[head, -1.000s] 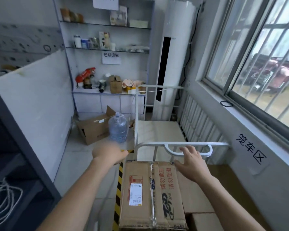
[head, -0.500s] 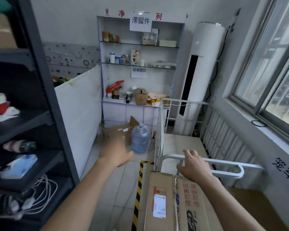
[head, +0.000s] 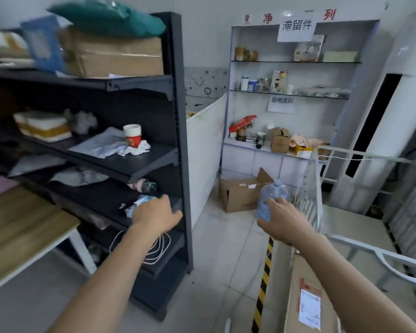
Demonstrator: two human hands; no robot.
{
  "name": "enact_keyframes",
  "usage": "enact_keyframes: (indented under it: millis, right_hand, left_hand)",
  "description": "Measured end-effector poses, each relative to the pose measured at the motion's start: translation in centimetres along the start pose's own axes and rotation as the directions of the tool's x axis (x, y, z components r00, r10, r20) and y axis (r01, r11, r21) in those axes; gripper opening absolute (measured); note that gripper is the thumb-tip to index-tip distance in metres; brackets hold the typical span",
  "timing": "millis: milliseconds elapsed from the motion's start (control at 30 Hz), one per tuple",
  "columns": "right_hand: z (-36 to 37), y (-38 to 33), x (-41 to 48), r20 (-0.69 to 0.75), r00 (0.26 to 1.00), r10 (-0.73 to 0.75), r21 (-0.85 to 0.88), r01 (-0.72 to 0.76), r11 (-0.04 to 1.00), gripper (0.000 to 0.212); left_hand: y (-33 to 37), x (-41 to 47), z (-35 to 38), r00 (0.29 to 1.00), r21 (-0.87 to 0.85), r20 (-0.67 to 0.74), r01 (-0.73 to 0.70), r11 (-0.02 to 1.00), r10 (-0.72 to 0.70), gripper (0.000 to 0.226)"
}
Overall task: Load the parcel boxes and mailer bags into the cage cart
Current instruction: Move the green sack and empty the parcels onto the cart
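The white cage cart (head: 360, 246) stands at the right, with its mesh side panel (head: 310, 188) upright. A brown parcel box (head: 305, 294) with a white label lies at the bottom right, by the cart's rail. My left hand (head: 154, 215) reaches toward the black shelf rack (head: 178, 140), close to a blue and white packet (head: 139, 205) on a low shelf, fingers relaxed and holding nothing. My right hand (head: 283, 219) hovers in the air in front of the water bottle (head: 271, 200), empty. White mailer bags (head: 79, 176) lie on the rack's shelves.
An open cardboard box (head: 240, 193) sits on the tiled floor by the white wall shelf (head: 291, 92). A wooden table (head: 22, 227) stands at the left. A tall white air conditioner (head: 382, 116) is at the right. Yellow-black tape (head: 262, 284) marks the floor.
My head has turned left toward the black rack. My right hand has let go of the cart's rail and lifted. My left hand has moved left toward the low shelf.
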State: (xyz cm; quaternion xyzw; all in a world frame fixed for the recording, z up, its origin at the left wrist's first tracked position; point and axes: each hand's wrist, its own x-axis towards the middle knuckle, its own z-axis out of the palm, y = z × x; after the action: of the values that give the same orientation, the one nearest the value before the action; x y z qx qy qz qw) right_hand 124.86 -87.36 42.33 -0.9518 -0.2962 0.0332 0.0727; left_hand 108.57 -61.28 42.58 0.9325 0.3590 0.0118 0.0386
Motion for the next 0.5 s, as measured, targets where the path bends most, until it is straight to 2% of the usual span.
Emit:
enact_keyframes:
  millis: [100,167,267,400,500]
  right_hand:
    - [0.7,-6.2,1.3,0.022,0.993,-0.119,0.02,0.119,0.993,0.048]
    - [1.5,-10.1,1.9,0.035,0.982,-0.185,0.045,0.183,0.982,0.053]
    - [3.0,-16.0,2.8,0.055,0.959,-0.278,0.069,0.274,0.959,0.056]
    - [5.4,-24.5,2.9,0.098,0.906,-0.412,0.089,0.405,0.91,0.06]
    - [7.5,-30.7,2.4,0.109,0.851,-0.514,0.11,0.504,0.857,0.063]
  left_hand:
    - [-6.1,-0.9,-1.1,0.995,-0.008,-0.037,0.096,0.995,-0.096,0.05]
    - [-10.2,-1.8,-1.6,0.985,-0.028,-0.015,0.17,0.985,-0.171,0.052]
    - [-15.8,-3.7,-2.2,0.969,-0.148,0.03,0.246,0.958,-0.245,0.052]
    - [-22.7,-7.1,-3.6,0.937,-0.199,-0.005,0.342,0.918,-0.35,0.044]
    - [-28.1,-9.8,-3.9,0.885,-0.209,-0.011,0.454,0.866,-0.466,0.048]
